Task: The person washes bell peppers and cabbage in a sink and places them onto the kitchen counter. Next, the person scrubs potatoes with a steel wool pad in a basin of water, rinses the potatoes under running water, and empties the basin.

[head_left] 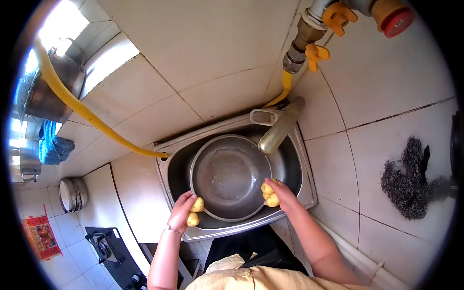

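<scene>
My left hand [180,213] is closed around yellow potatoes [197,205] at the left front of a round metal basin [227,166]. Two of them show past its fingers. On the right side, my right hand [285,194] grips more yellow potatoes [272,200], partly covered by the fingers, over the basin's right rim. The basin sits in a stainless steel sink [306,181], with a little water or wet shine on its bottom. A faucet [282,126] reaches over the sink's back right part.
A yellow hose [92,116] runs down to the sink's left corner. Pipes with orange valve handles [316,54] hang above. Steel wool [408,181] hangs on the right wall. Stacked bowls [72,195] and a gas stove [108,249] are at the left.
</scene>
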Available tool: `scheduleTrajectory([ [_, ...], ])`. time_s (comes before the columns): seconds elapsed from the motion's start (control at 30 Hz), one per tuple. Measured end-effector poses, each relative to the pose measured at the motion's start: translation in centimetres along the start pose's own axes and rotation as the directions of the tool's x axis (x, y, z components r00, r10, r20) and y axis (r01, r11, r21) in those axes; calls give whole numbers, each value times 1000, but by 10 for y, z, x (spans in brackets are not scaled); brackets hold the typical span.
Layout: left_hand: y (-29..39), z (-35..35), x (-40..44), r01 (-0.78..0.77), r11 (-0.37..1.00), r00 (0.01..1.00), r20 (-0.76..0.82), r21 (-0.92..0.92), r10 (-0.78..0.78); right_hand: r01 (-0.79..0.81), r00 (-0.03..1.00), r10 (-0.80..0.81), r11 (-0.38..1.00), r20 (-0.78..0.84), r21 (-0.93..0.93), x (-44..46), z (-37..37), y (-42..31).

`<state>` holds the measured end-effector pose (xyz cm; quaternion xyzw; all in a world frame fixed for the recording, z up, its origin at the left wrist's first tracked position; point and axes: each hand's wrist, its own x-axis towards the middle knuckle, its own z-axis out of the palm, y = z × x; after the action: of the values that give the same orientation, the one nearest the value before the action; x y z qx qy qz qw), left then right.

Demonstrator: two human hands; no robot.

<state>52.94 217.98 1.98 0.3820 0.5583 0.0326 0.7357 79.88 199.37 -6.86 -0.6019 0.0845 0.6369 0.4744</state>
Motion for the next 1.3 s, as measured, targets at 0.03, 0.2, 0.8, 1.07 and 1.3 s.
scheduleTrajectory([
  [0.03, 17, 10, -18, 3, 1000, 1000, 3, -3, -3, -56, 998, 54, 996, 29, 70, 6, -1, 2],
  [0.2, 62, 41, -53, -175, 984, 980, 107, 43, 169, -346, 928, 279, 891, 246, 293, 40, 13, 32],
  [0.8, 85, 109, -138, -622, 229, 777, 555, 748, 297, -408, 627, 189, 906, 756, 112, 72, 208, 114],
  [1.07, 62, 94, -108, -562, 49, 754, 487, 826, 440, -407, 613, 292, 913, 734, -23, 68, 205, 124],
  [1.3, 34, 75, -111, -412, 151, 869, 338, 899, 361, -395, 582, 356, 910, 731, -128, 74, 197, 118],
])
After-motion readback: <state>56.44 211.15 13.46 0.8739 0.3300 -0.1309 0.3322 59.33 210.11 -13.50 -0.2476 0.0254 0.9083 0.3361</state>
